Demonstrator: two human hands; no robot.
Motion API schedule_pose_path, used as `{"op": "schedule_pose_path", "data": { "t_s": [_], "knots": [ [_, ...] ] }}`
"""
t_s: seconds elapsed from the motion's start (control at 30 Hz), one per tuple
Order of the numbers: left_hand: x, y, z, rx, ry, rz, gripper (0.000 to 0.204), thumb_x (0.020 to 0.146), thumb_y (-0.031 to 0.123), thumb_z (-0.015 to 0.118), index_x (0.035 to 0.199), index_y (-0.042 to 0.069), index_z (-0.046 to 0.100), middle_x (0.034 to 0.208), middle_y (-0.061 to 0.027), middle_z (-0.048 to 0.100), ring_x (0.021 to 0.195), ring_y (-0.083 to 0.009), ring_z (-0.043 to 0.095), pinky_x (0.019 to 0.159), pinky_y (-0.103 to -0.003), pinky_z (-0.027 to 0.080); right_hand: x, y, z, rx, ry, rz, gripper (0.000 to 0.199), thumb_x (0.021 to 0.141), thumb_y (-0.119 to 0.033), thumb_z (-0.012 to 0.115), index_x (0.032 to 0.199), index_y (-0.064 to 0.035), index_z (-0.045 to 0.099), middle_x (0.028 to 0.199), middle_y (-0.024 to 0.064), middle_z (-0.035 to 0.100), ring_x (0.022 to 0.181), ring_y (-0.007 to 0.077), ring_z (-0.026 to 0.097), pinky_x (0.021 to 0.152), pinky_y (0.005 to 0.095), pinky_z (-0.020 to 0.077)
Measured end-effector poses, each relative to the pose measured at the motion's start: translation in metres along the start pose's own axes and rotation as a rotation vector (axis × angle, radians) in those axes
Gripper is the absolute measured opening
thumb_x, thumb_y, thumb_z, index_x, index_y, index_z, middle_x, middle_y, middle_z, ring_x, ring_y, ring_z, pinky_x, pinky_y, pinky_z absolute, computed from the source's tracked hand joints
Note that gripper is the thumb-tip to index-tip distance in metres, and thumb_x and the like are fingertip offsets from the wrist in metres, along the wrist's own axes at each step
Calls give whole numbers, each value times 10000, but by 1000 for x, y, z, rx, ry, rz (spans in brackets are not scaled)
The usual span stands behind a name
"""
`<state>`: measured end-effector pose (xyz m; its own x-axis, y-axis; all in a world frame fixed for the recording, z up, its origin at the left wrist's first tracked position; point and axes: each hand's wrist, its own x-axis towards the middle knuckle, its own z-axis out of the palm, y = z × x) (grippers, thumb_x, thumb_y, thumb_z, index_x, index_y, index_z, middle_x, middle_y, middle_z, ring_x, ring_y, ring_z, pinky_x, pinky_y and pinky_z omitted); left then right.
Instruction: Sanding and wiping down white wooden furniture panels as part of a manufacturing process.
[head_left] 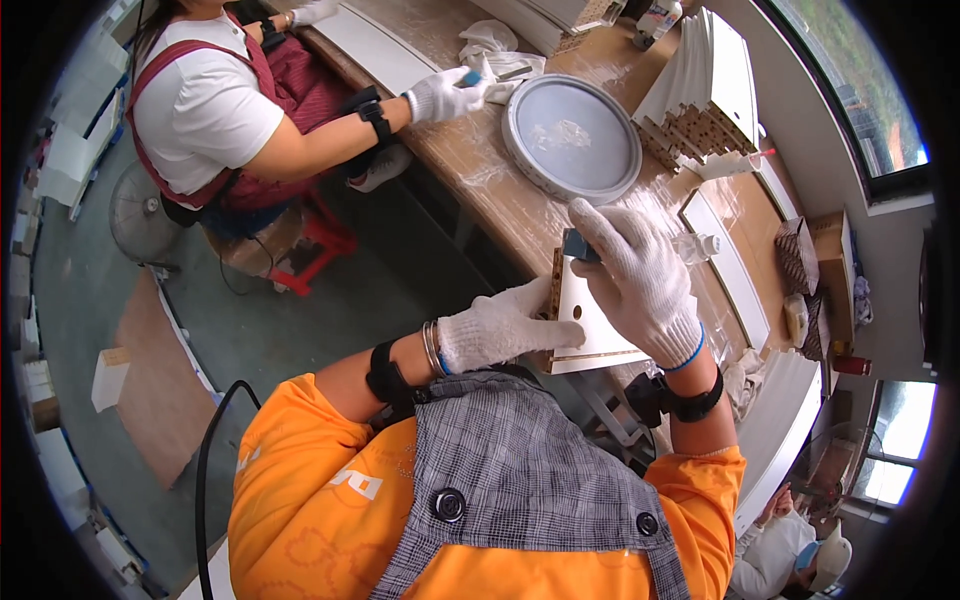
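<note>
Your left hand (500,328) has its fingers clasped on the drilled white panel (605,335) at the worktop's (465,165) near edge; your right hand (640,275) pinches a blue block (577,245) by the panel's far end. Beyond lies a round grey dish (600,165).

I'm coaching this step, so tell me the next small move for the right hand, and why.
Probably press the blue block lightly against the white panel at its far left corner: the right hand holds the block there, and the left hand grips the panel's left edge, steadying it. Whether they already touch is unclear.
</note>
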<state>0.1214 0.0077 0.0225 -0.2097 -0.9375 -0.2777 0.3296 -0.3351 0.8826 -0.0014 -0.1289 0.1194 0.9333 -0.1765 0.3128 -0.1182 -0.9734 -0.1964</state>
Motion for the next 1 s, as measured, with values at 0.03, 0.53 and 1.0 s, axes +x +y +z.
{"op": "schedule_pose_path", "data": {
  "t_s": [0.03,0.53,1.0],
  "knots": [
    [0,0,0,3,-3,3,831,929,347,717,1518,-33,270,1435,-154,493,1314,-215,477,1110,-334,373,0,-1,-1,-9,-28,2,552,766,-107,732,1298,-87,587,1097,105,652,982,324,649,802,416,542],
    [0,2,1,-59,0,53,807,912,409,714,1474,-34,340,1288,-159,584,1162,-209,589,996,-321,491,5,0,-5,-95,-1,-56,555,759,-112,745,1293,-93,597,1065,90,643,961,299,646,806,403,537],
    [-2,8,-1,-56,-21,51,749,927,381,717,1459,-22,377,1335,-127,576,1222,-189,546,1058,-318,424,9,12,1,-42,19,-19,552,768,-122,739,1299,-106,590,1055,97,645,966,318,644,799,417,535]
  ]
}}
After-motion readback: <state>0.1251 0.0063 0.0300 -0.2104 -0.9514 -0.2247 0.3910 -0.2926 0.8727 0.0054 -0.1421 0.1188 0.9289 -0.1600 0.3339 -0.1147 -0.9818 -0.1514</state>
